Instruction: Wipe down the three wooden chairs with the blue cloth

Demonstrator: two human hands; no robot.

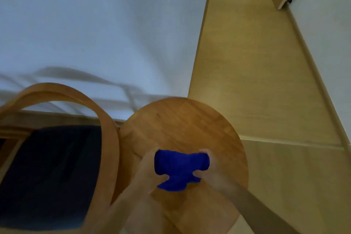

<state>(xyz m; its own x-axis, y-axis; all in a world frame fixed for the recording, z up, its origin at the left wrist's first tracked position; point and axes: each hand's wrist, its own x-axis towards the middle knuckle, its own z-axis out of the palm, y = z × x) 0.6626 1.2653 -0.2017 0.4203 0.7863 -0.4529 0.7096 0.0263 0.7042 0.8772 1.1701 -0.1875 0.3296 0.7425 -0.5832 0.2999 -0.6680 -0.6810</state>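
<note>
Both hands (182,169) apparently stretch blue cloth (180,167) mid-seat (180,123).

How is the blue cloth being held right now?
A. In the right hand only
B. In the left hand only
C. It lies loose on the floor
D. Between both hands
D: the left hand grips one end of the blue cloth and the right hand grips the other, above the round wooden surface.

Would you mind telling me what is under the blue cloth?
The round wooden seat lies below the blue cloth, held by the left hand and right hand. The wood directly beneath is covered.
</note>
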